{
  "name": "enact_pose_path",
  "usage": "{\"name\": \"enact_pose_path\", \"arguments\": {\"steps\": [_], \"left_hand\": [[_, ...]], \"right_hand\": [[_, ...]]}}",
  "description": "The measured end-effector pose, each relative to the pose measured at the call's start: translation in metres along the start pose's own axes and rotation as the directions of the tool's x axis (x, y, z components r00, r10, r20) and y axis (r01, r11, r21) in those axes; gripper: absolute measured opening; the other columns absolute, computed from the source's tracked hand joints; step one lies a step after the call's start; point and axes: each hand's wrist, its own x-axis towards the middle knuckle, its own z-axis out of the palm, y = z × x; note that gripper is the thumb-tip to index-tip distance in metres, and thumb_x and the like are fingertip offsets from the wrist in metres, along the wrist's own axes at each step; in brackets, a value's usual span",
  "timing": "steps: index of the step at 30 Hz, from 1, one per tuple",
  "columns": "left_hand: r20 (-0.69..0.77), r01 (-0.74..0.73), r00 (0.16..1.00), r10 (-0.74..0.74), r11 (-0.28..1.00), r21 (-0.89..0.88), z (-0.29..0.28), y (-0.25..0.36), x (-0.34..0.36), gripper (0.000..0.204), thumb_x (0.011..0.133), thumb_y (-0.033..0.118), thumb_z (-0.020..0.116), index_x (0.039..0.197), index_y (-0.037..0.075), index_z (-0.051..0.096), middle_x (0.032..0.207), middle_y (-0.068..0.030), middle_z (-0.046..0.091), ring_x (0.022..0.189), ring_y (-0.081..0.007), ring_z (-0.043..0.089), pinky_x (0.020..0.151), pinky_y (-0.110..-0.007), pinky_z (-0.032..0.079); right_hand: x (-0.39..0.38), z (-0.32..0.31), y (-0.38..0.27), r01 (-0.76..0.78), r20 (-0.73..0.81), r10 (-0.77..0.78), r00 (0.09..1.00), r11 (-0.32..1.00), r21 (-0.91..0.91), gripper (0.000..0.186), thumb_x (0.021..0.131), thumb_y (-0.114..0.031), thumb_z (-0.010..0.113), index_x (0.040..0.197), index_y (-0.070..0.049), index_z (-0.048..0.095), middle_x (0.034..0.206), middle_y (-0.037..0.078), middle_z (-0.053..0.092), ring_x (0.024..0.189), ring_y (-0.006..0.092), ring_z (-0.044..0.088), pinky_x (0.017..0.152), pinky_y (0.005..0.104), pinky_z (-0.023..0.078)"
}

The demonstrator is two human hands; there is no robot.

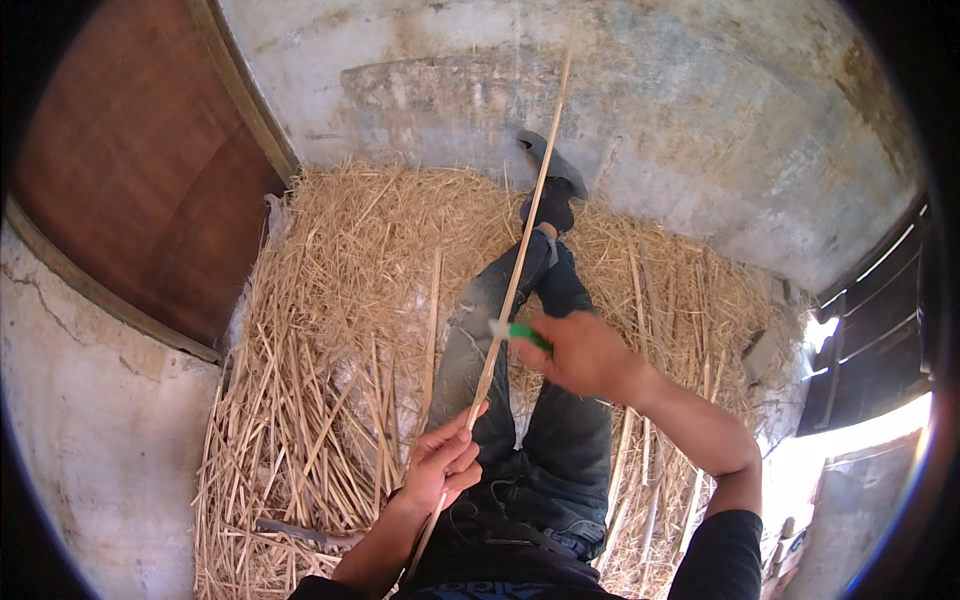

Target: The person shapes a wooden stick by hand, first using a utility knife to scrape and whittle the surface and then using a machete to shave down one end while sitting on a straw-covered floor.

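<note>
A long, thin pale strip of wood or bamboo (525, 240) runs from beside my waist, over my legs, up toward the wall. My left hand (441, 462) is closed round its lower part. My right hand (578, 352) is closed on a green-handled tool (529, 337), probably a small knife, whose pale, blurred end meets the strip above my left hand. Most of the handle is hidden in my fist, and the blade cannot be made out clearly.
My crossed legs in dark jeans (580, 430) stretch forward, with a grey slipper (556, 165) near the wall (680, 120). Curly shavings (380, 230) cover the floor. Many strips (290, 430) lie at left. A brown door panel (150, 170) stands far left; dark slats (875, 330) stand right.
</note>
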Motion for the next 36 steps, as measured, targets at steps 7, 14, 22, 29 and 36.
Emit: {"name": "enact_pose_path", "arguments": {"steps": [7,14,22,29,36], "left_hand": [[-0.009,0.045,0.999,-0.045,0.999,0.011,-0.001,-0.002,0.003,0.045,0.107,0.013,0.046,0.150,0.004,0.041,0.062,0.0067,0.024,0.048,-0.0047,0.021,0.041,-0.020,0.025],[-0.008,0.101,0.995,-0.100,0.995,0.026,-0.004,-0.011,-0.016,0.046,0.107,0.013,0.046,0.151,0.005,0.040,0.063,0.0072,0.023,0.049,-0.0045,0.020,0.042,-0.020,0.024],[-0.030,0.073,0.997,-0.069,0.983,0.169,-0.004,-0.009,-0.010,0.044,0.107,0.013,0.046,0.150,0.004,0.043,0.062,0.0070,0.024,0.050,-0.0047,0.020,0.044,-0.021,0.024],[-0.036,0.010,0.999,0.002,0.946,0.324,-0.004,-0.015,-0.015,0.042,0.106,0.011,0.048,0.148,0.003,0.046,0.059,0.0059,0.030,0.045,-0.0043,0.025,0.043,-0.022,0.025],[-0.116,-0.101,0.971,0.208,0.799,0.593,0.010,-0.012,0.006,0.043,0.104,0.011,0.055,0.146,0.005,0.049,0.060,0.0061,0.038,0.046,-0.0028,0.033,0.041,-0.020,0.030]], "right_hand": [[-0.004,-0.004,-0.007,-0.097,0.138,0.126,0.982,0.976,-0.196,0.045,0.095,-0.049,0.060,0.089,-0.004,0.065,0.069,0.022,0.065,0.070,0.0440,0.066,0.063,0.0538,0.052],[0.009,-0.034,0.034,-0.256,-0.079,0.251,0.965,0.964,-0.073,0.048,0.098,-0.049,0.054,0.090,-0.003,0.066,0.071,0.022,0.066,0.071,0.0414,0.068,0.065,0.0513,0.054],[0.008,-0.029,0.031,-0.260,-0.069,0.252,0.965,0.955,-0.146,0.051,0.099,-0.050,0.052,0.095,-0.002,0.068,0.070,0.024,0.066,0.074,0.0415,0.069,0.065,0.0518,0.054],[-0.002,-0.046,0.030,-0.178,-0.110,0.177,0.978,0.984,0.000,0.048,0.099,-0.049,0.053,0.090,-0.004,0.065,0.070,0.023,0.066,0.070,0.0414,0.068,0.062,0.0524,0.052],[-0.037,0.006,-0.027,-0.031,0.135,0.045,0.990,0.994,-0.101,0.043,0.095,-0.051,0.058,0.093,-0.008,0.066,0.067,0.019,0.067,0.066,0.0427,0.068,0.063,0.0522,0.054]]}}
